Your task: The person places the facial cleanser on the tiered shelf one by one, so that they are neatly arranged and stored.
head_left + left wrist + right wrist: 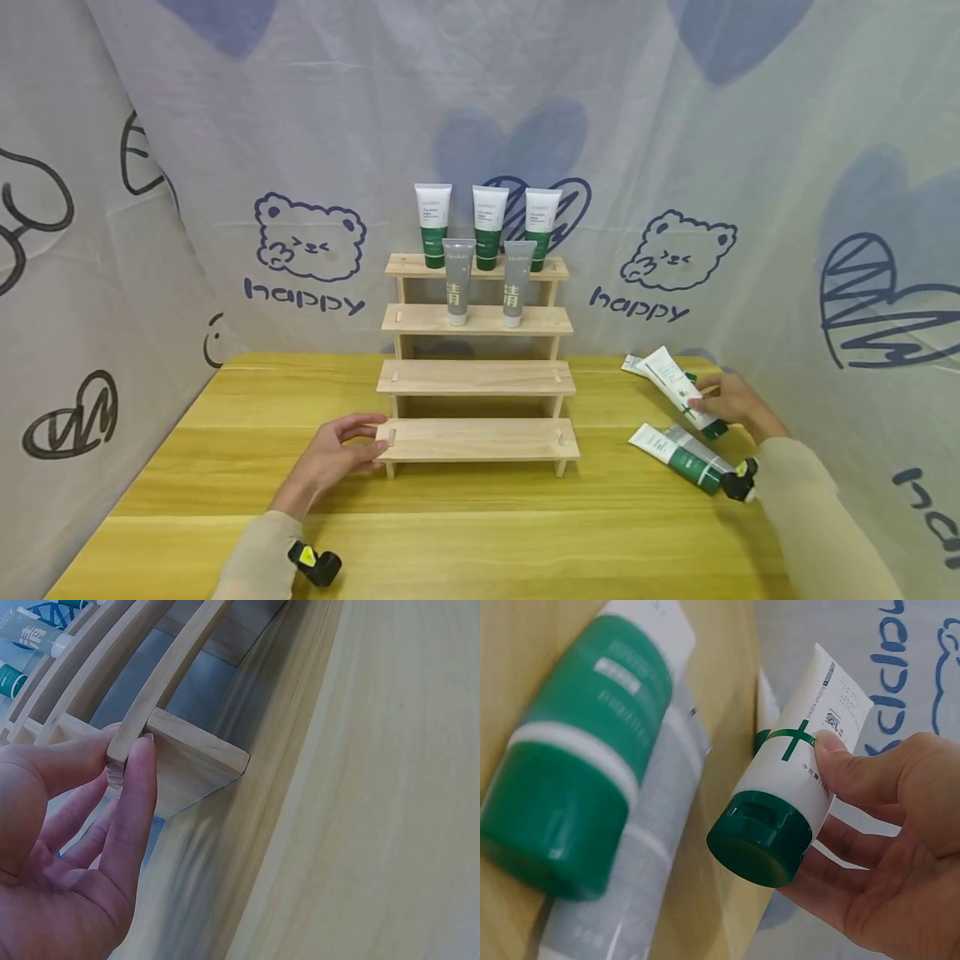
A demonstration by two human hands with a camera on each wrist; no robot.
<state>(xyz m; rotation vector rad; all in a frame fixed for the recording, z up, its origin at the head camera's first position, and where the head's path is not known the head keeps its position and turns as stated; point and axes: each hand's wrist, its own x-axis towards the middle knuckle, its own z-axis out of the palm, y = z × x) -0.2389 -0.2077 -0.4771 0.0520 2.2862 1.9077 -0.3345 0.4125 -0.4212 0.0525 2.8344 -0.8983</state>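
White and green, a tube (677, 386) is being pinched between thumb and fingers of the right hand (731, 402), near the surface's (555, 533) far right corner, its long axis slanting nearward to the cap (716, 430). Leftward, the stand (476, 377) is being gripped at its lowest step's left end by the left hand (333, 452), room being offered on the two lower steps.

Rack (477, 377): pale bare wood, matt, fine grain. Counter (480, 533): yellow wood grain, smooth, faint sheen. Held tube (672, 385), 3 o'clock of rack: smooth white plastic; cap (759, 838) glossy green plastic. Lying green-and-white tube (677, 460), 4 o'clock: smooth plastic, shiny highlights. Grey tubes (459, 283), toward 12 o'clock: smooth plastic look. Backdrop (420, 75): creased, cloth-like. Sleeves (817, 508): matt cloth.
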